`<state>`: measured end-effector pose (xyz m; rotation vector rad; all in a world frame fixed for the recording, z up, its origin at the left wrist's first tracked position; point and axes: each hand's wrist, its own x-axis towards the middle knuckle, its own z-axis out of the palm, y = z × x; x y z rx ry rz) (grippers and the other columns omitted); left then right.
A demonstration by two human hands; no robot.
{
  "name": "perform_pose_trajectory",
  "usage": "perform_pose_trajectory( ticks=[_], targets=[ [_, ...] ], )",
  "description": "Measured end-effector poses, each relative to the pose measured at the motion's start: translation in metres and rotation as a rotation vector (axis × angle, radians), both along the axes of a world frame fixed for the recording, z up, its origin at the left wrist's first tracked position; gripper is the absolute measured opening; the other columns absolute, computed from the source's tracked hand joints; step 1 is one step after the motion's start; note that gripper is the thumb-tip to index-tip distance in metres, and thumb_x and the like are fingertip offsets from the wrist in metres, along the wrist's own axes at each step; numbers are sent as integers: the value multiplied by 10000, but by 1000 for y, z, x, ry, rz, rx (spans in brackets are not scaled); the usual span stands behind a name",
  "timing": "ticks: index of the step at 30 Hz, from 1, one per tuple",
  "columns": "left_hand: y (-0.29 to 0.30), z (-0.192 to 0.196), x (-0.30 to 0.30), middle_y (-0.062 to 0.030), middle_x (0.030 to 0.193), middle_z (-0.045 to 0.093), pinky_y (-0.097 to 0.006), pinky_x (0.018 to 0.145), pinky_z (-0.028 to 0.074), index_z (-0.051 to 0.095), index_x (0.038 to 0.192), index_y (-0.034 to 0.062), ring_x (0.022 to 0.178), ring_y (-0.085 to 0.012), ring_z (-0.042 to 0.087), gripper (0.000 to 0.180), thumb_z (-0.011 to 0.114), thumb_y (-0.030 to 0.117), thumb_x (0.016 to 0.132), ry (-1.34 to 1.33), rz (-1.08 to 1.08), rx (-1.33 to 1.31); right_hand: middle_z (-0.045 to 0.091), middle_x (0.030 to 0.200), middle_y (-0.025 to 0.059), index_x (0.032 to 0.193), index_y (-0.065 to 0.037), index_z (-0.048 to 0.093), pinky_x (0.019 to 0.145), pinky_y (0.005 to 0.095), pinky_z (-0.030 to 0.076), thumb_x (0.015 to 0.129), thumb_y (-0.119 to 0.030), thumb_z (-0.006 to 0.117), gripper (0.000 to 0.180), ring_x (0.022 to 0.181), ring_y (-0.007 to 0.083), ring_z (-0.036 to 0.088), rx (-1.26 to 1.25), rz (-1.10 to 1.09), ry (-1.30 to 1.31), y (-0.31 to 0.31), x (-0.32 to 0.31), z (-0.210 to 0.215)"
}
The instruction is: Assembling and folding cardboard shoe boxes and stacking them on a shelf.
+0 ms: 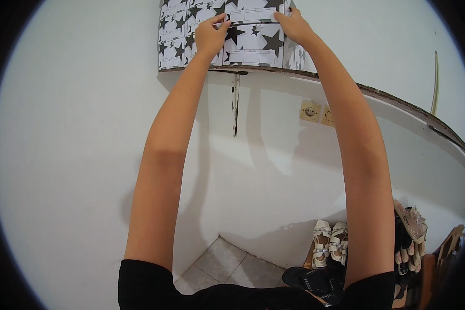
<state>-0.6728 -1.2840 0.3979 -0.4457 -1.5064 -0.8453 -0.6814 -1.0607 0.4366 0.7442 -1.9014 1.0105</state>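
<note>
I see left hand and right hand each closed on an end of the star-patterned box; more boxes just left, shelf beneath.

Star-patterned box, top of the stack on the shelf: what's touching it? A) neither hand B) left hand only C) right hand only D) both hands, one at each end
D: the left hand and right hand each grip an end of the star-patterned box on the shelf.
</note>
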Motion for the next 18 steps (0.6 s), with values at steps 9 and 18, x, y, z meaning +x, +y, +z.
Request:
perform_pose_trajectory(
  ticks=[9, 18],
  targets=[
    [17, -17, -6, -34, 1169, 546, -474, 902, 356, 639, 1082, 154, 1111, -271, 451, 366, 538, 375, 809, 66, 318, -92, 497, 1194, 287, 1298, 63, 312, 934, 378, 385, 756, -445, 506, 768, 1100, 363, 511, -31, -14, 8, 3, 0, -7],
    [29, -17, -18, -44, 1151, 564, -499, 918, 314, 648, 1052, 145, 1126, -274, 442, 373, 554, 376, 775, 119, 94, 59, 478, 1197, 308, 1238, 98, 364, 965, 388, 350, 782, -380, 505, 675, 1136, 409, 459, -25, -109, -12, -2, -5, 1]
  ],
)
